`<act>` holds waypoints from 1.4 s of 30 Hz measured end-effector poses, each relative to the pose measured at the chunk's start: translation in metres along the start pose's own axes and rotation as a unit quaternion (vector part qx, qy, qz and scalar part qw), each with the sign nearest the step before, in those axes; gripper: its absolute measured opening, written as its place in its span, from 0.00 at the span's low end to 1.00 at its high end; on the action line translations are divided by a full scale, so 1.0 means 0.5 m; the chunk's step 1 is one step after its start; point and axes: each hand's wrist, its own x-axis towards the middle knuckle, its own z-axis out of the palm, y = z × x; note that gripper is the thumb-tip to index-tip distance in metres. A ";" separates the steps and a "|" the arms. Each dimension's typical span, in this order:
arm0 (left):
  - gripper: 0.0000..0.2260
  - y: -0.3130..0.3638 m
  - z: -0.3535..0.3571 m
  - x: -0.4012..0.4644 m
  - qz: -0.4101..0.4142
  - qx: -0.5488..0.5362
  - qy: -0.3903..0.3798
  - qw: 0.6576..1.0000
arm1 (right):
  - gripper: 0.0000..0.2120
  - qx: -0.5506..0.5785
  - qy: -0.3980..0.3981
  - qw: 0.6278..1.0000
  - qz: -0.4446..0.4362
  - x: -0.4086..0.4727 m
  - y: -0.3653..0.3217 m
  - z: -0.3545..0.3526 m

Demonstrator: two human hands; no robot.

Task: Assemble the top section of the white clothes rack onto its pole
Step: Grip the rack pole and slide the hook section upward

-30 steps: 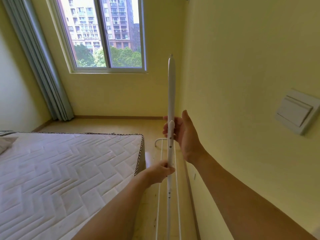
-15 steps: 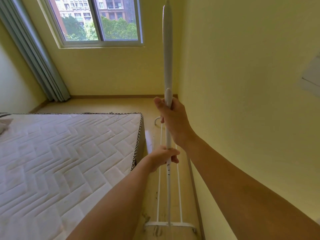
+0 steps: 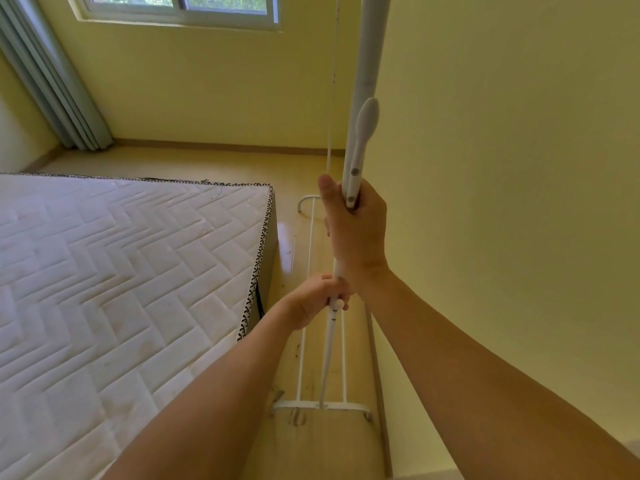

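Head view: vs. 0.5 s ago, top section sits higher, its tip now out of frame; judged: being raised/adjusted on pole, not yet seated. Right hand wrapped fully round section's lower end, above left hand, which is fisted on pole at its knob. Long axis approx. vertical, pointing up, just beside wall. Base below, on floor, near mattress.

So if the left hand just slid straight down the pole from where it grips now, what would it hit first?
Most likely the white base crossbar on the floor, where the pole ends. Below the left hand the pole looks bare apart from a small knob right at the fingers; depth is hard to judge.
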 end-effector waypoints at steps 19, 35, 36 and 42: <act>0.08 0.034 0.072 0.012 0.008 0.014 0.109 0.994 | 0.20 -0.006 -0.085 0.996 0.027 0.057 -0.007 -0.032; 0.06 0.021 0.024 0.031 -0.016 -0.029 -0.133 0.991 | 0.12 -0.043 -0.020 0.997 -0.053 0.082 0.009 -0.077; 0.08 0.002 0.014 0.035 -0.037 0.006 -0.150 0.988 | 0.11 -0.069 0.013 0.995 -0.075 0.075 0.011 -0.073; 0.14 -0.109 0.037 0.070 -0.099 0.179 -0.076 0.976 | 0.09 -0.065 0.062 0.993 -0.076 0.022 0.000 -0.039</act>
